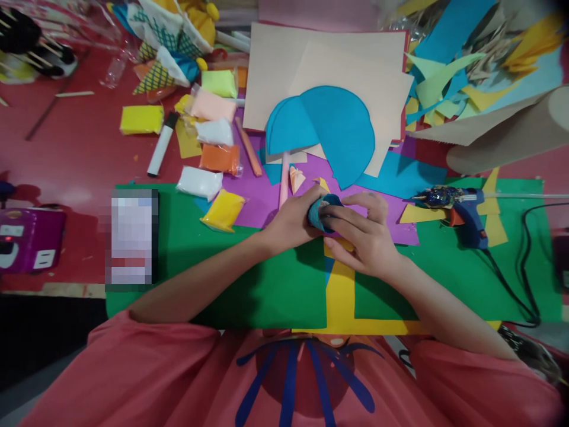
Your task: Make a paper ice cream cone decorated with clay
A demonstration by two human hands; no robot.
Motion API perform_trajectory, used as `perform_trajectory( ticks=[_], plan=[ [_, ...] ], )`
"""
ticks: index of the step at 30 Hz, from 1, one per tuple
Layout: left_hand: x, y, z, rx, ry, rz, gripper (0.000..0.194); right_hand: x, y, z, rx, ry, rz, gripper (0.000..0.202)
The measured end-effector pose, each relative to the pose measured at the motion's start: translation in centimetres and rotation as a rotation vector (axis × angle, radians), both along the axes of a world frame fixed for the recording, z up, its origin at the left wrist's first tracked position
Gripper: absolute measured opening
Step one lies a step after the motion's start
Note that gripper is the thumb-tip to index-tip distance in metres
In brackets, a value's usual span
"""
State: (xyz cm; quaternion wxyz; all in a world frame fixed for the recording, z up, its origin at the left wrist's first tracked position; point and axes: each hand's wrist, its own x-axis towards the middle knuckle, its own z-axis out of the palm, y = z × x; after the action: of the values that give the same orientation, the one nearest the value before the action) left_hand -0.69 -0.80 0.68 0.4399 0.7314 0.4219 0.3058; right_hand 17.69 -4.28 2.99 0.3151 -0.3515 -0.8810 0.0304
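A small blue rolled piece (316,214), like a short tube or cone, is held between both hands above the green sheet. My left hand (291,219) wraps its fingers round the left side of it. From the right, my right hand (367,234) reaches in with its fingertips inside or against the opening; the exact contact is hidden. Just beyond the hands, blue rounded paper cutouts (347,127) lie on beige sheets (275,59). Purple paper (258,204) and a small folded peach piece (296,178) lie close to my left hand.
A glue gun (471,219) with a trailing cord rests at the right. Clay packets (200,182), a marker (162,144) and a phone (132,237) are at the left. Paper scraps (435,83) pile up at the back right, beside a brown paper roll (511,130).
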Motion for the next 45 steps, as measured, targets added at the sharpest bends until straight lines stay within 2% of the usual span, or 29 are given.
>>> perform_trajectory(
  ticks=[4,7,11,14,18,21,24,26,30,34,40,45],
  plan=[
    [0.1,-0.1,0.6,0.019,0.005,0.037,0.027,0.0,-0.3,0.4,-0.079,-0.018,0.024,0.023],
    [0.0,-0.2,0.9,0.061,0.090,0.046,0.027,0.0,-0.7,0.5,-0.152,-0.038,0.025,0.026],
    [-0.5,-0.4,0.5,0.081,0.165,0.012,0.027,-0.3,-0.9,0.5,-0.230,-0.067,0.062,0.032],
    [-0.8,-0.5,0.0,0.075,0.222,0.003,0.025,-0.6,-0.7,0.3,-0.250,-0.034,0.100,0.030],
    [-0.7,-0.3,0.1,0.110,0.282,-0.025,0.036,-0.8,-0.3,-0.1,-0.230,0.101,0.115,0.019],
    [-0.6,0.3,0.5,0.228,0.207,-0.057,0.045,-0.6,-0.2,-0.2,-0.174,0.125,0.093,0.020],
    [-0.7,0.8,0.8,0.307,0.107,-0.087,0.033,-0.4,-0.3,-0.2,-0.161,0.106,0.073,0.026],
    [-0.8,0.8,1.0,0.257,0.155,-0.074,0.025,-0.4,-0.4,0.0,-0.140,0.112,0.065,0.028],
    [-0.9,0.4,1.3,0.091,0.385,-0.002,0.027,-0.5,-0.5,0.1,-0.096,0.086,0.073,0.027],
    [-0.6,0.4,1.7,-0.012,0.543,-0.019,0.017,-0.7,-0.5,0.0,-0.112,0.066,0.086,0.026],
    [0.0,0.0,2.8,-0.054,0.647,-0.066,0.022,-0.9,-0.8,-0.1,-0.092,0.035,-0.002,0.027],
    [0.2,-0.1,1.8,-0.008,0.589,-0.069,0.028,-0.8,-0.7,0.1,-0.107,0.037,0.003,0.024]
  ],
)
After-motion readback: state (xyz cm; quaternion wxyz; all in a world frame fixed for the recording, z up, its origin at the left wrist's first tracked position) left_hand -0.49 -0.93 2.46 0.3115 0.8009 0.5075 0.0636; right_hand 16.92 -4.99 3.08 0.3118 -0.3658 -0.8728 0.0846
